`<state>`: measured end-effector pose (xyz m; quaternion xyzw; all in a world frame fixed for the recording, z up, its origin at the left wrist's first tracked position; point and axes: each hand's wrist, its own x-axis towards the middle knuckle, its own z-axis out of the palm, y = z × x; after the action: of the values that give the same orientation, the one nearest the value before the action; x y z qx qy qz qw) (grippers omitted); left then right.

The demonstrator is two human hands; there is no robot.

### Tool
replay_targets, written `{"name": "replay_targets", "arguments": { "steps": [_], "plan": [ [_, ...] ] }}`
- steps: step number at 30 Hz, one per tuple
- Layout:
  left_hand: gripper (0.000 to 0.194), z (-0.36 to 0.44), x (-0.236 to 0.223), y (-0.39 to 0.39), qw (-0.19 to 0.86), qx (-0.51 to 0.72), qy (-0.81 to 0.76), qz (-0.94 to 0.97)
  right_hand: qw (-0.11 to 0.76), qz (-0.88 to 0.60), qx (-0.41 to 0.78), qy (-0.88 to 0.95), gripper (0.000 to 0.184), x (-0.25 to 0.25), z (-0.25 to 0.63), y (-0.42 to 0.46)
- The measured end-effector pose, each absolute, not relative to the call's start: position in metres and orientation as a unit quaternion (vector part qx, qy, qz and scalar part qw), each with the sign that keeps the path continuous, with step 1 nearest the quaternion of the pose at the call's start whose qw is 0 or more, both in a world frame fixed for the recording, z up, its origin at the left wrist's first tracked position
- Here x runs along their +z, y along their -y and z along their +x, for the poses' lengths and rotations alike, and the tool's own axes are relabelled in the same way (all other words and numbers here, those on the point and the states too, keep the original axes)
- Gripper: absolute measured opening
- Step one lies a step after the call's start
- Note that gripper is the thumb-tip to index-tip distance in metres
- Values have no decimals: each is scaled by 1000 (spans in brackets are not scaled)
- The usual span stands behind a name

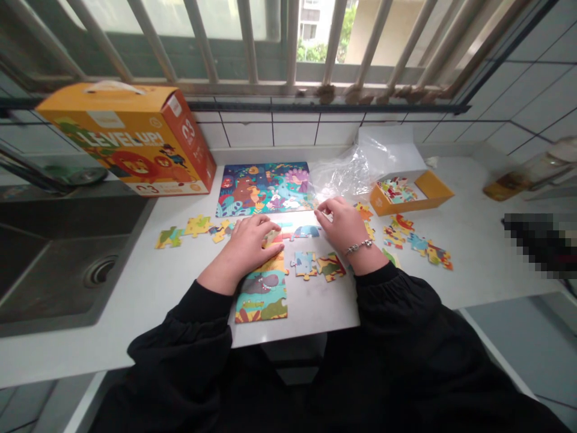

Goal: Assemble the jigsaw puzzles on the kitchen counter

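My left hand [247,243] rests over the upper part of a partly joined jigsaw puzzle [264,288], which shows a grey hippo. Its fingers and thumb are apart, covering some pieces. My right hand [346,227], with a bracelet on the wrist, has curled fingers and the thumb close to them; what is between the fingertips is too small to make out. Left of its thumb lies a blue elephant piece [307,232], by the top strip of the puzzle. Below, two puzzle pieces, one light blue [305,264] and one green and yellow [331,266], lie side by side.
A dark-blue animal picture [265,186] lies behind my hands. Loose pieces [198,225] lie left, others [417,242] right. An orange open box [406,192] holds pieces beside clear plastic [347,171]. A big orange carton [130,141] stands by the sink [58,258].
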<state>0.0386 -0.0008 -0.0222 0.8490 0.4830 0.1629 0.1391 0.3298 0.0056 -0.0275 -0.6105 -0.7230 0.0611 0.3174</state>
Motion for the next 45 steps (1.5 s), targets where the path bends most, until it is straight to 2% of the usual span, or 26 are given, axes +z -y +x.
{"name": "replay_targets", "arguments": {
  "steps": [3, 5, 8, 11, 14, 16, 21, 27, 32, 35, 37, 40, 45],
  "plan": [
    [40, 38, -23, -1, 140, 160, -483, 849, 338, -639, 20, 691, 18, -19, 342, 0],
    [40, 37, -24, -1, 141, 160, -482, 850, 318, -658, -9, 682, 19, -11, 355, 9],
    [40, 37, -25, -2, 137, 159, -482, 851, 234, -695, -57, 678, 19, -2, 388, 32],
    [39, 38, -26, -2, 132, 156, -487, 849, 113, -745, -83, 652, 24, 1, 438, 60],
    [40, 38, -27, -1, 131, 157, -487, 849, 11, -784, -56, 618, 36, -4, 493, 84],
    [41, 38, -27, -1, 131, 155, -487, 849, -24, -784, -16, 620, 47, -10, 523, 92],
    [42, 38, -24, -1, 136, 150, -491, 847, 3, -757, 66, 650, 52, -22, 563, 88],
    [42, 36, -24, -3, 141, 151, -489, 848, 31, -728, 94, 678, 53, -24, 575, 74],
    [43, 35, -25, -3, 139, 155, -487, 848, 15, -736, 91, 671, 49, -18, 569, 74],
    [42, 35, -24, -2, 144, 154, -491, 846, 17, -728, 25, 685, 41, -12, 548, 81],
    [42, 35, -23, -2, 146, 154, -490, 845, 51, -701, -15, 711, 32, -8, 523, 91],
    [41, 34, -23, -2, 147, 156, -488, 846, 94, -639, 19, 764, 30, -3, 473, 111],
    [43, 32, -21, -3, 151, 150, -490, 846, 63, -590, 64, 802, 40, -2, 411, 132]
  ]
}}
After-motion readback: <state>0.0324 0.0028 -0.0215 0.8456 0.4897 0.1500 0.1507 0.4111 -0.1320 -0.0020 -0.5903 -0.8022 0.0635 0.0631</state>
